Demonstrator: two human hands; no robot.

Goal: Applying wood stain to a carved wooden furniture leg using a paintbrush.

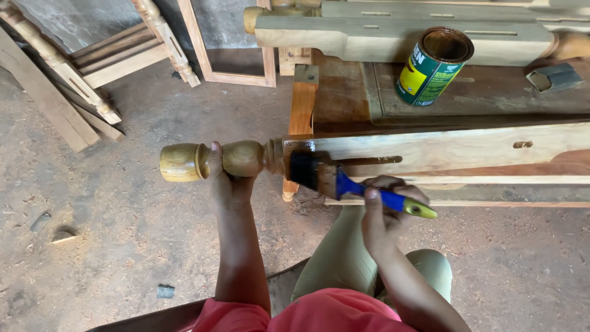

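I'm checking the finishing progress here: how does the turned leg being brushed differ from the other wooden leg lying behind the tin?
The turned leg in front is held at its rounded end by the left hand and has a wet, darker patch where the brush in the right hand touches it. The rear leg lies untouched, evenly pale and dry-looking, beyond the open tin. Both are pale wood with slots, lying lengthwise.

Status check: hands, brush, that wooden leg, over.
Left hand gripping turned wooden leg at its rounded end. Right hand holding blue-handled brush, bristles on the leg. Open can behind, clear.
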